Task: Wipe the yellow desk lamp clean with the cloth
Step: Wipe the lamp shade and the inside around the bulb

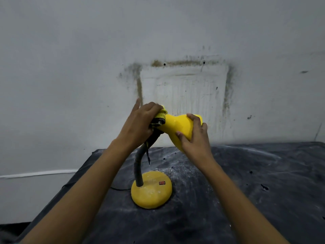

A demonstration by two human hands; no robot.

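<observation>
The yellow desk lamp stands on a dark table, its round base (151, 191) dusted with white powder and carrying a red switch (162, 182). A grey flexible neck (139, 166) rises to the glossy yellow shade (177, 128), which points right. My left hand (139, 122) grips a bunched yellow and dark cloth (161, 116) against the narrow back end of the shade, index finger sticking up. My right hand (195, 138) holds the wide end of the shade, fingers curled over its rim.
A dark sheet (246, 182) smeared with white dust covers the table. Behind it is a stained white wall (184, 85). A thin black cord (119, 188) runs left from the lamp base. The table's left edge (70, 180) drops off beside my left arm.
</observation>
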